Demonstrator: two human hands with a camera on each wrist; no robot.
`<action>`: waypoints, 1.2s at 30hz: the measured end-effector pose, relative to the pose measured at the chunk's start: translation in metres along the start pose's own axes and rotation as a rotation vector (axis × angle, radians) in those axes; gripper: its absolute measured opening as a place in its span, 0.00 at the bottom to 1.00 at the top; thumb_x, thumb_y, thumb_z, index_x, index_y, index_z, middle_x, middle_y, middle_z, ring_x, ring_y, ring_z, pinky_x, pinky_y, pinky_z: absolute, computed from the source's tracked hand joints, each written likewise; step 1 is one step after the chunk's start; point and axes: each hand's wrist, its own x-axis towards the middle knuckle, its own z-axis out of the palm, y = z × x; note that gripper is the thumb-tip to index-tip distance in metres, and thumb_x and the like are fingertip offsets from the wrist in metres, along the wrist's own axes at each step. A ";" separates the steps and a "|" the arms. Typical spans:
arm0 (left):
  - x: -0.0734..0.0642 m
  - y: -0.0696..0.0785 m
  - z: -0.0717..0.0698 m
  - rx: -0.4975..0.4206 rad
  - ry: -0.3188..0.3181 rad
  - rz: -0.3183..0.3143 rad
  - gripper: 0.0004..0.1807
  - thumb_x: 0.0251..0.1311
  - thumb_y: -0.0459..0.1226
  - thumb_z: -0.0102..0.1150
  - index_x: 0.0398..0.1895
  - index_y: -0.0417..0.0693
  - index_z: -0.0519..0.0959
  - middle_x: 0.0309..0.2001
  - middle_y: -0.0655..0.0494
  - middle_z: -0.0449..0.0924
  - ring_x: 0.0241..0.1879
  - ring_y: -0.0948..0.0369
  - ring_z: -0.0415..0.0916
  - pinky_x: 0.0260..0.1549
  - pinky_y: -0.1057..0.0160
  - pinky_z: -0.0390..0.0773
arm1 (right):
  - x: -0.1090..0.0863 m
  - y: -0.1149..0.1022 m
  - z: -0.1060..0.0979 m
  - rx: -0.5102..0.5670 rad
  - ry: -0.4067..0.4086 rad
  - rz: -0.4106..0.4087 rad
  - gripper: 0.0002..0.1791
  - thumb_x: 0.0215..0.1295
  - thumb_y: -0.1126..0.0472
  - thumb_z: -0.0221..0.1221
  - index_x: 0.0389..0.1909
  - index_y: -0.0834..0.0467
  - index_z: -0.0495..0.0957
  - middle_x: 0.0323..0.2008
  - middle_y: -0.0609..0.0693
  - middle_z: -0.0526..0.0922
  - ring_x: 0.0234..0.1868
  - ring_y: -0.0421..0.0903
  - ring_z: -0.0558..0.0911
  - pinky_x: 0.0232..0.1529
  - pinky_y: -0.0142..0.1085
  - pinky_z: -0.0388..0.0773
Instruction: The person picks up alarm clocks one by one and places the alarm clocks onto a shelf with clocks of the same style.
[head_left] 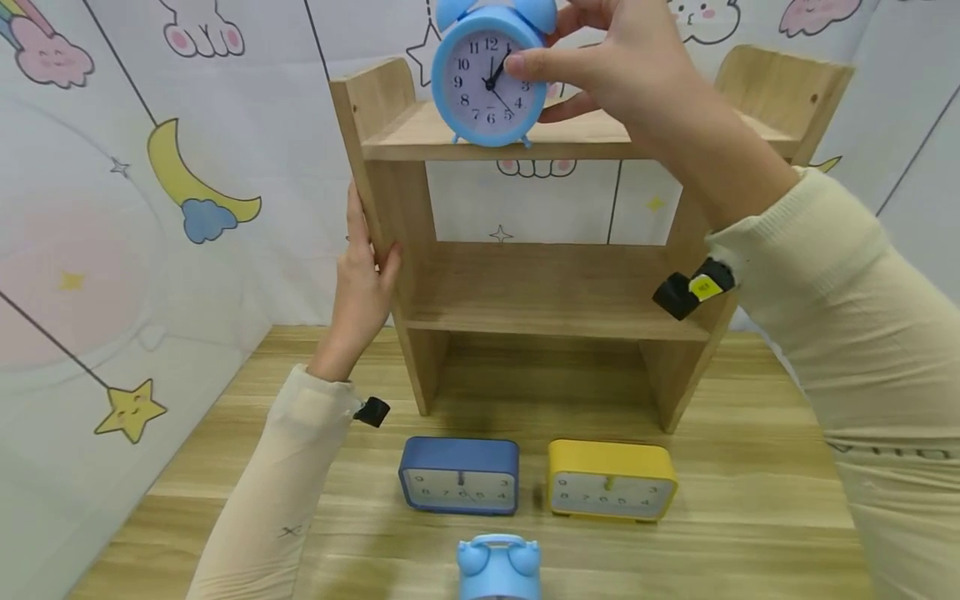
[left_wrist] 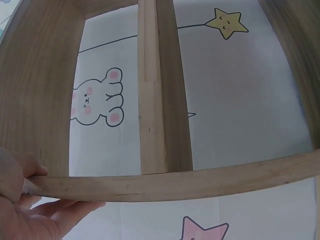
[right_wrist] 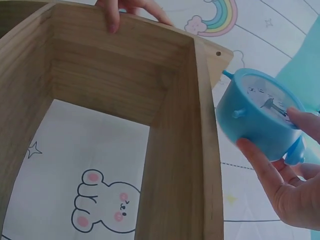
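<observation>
My right hand (head_left: 626, 67) grips a light blue twin-bell alarm clock (head_left: 468, 100), thumb on its face and fingers behind. The clock is upright in the head view, at the front edge of the top board of a wooden shelf (head_left: 555, 287). In the right wrist view, the clock (right_wrist: 255, 125) shows its short feet and a bell beside the shelf's edge. My left hand (head_left: 362, 287) holds the shelf's left side panel, with the thumb toward the inside and fingers outside. The left wrist view shows the left hand (left_wrist: 30, 200) wrapped around the panel's front edge.
On the wooden table (head_left: 225, 467) before the shelf stand a dark blue rectangular clock (head_left: 459, 458) and a yellow one (head_left: 611, 458). Nearer still is a second light blue twin-bell clock (head_left: 498, 575), partly cut off. A cartoon-printed backdrop (head_left: 247, 108) hangs behind.
</observation>
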 end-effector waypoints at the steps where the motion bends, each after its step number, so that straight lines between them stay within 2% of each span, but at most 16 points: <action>1: 0.000 0.000 0.000 0.002 0.000 -0.005 0.44 0.72 0.29 0.50 0.81 0.53 0.35 0.71 0.36 0.60 0.61 0.44 0.72 0.53 0.44 0.78 | 0.002 0.000 0.001 -0.014 0.003 0.009 0.34 0.58 0.65 0.71 0.66 0.50 0.71 0.48 0.52 0.72 0.52 0.51 0.81 0.33 0.36 0.84; 5: 0.000 0.000 -0.001 0.004 -0.009 -0.013 0.44 0.73 0.30 0.50 0.81 0.53 0.34 0.70 0.34 0.61 0.61 0.44 0.72 0.52 0.44 0.79 | 0.008 0.002 0.004 -0.069 0.005 0.027 0.34 0.59 0.63 0.71 0.66 0.49 0.73 0.47 0.51 0.73 0.52 0.49 0.80 0.33 0.35 0.84; 10: 0.001 -0.001 0.000 -0.004 -0.013 0.001 0.44 0.73 0.29 0.49 0.81 0.54 0.34 0.72 0.36 0.58 0.61 0.44 0.71 0.51 0.44 0.79 | 0.013 0.006 0.005 -0.082 0.002 0.049 0.34 0.60 0.62 0.70 0.68 0.47 0.73 0.47 0.51 0.73 0.49 0.49 0.81 0.33 0.36 0.84; 19: 0.000 -0.002 0.000 -0.001 -0.005 0.007 0.44 0.73 0.30 0.49 0.81 0.53 0.35 0.69 0.33 0.61 0.59 0.42 0.73 0.49 0.43 0.80 | 0.023 0.007 0.014 -0.096 -0.002 0.074 0.32 0.62 0.61 0.69 0.67 0.49 0.72 0.50 0.51 0.72 0.54 0.51 0.81 0.38 0.36 0.85; 25: -0.001 -0.002 0.000 0.004 0.000 0.018 0.44 0.72 0.30 0.50 0.81 0.51 0.35 0.69 0.32 0.61 0.59 0.42 0.73 0.49 0.43 0.80 | 0.026 0.012 0.018 -0.154 0.003 0.060 0.32 0.64 0.60 0.66 0.70 0.50 0.70 0.49 0.50 0.71 0.54 0.50 0.81 0.45 0.40 0.84; 29: 0.000 -0.001 0.001 0.004 0.001 0.025 0.44 0.72 0.29 0.49 0.81 0.51 0.35 0.71 0.34 0.60 0.60 0.42 0.72 0.50 0.43 0.80 | 0.027 0.015 0.018 -0.178 -0.003 0.042 0.32 0.66 0.60 0.64 0.71 0.49 0.69 0.49 0.50 0.72 0.52 0.48 0.80 0.47 0.40 0.84; 36: -0.001 -0.002 0.000 0.006 0.003 0.021 0.44 0.72 0.29 0.49 0.81 0.51 0.35 0.69 0.32 0.61 0.59 0.42 0.73 0.49 0.43 0.80 | 0.027 0.021 0.021 -0.255 -0.047 0.016 0.39 0.67 0.59 0.62 0.77 0.44 0.57 0.55 0.53 0.76 0.53 0.48 0.81 0.46 0.39 0.84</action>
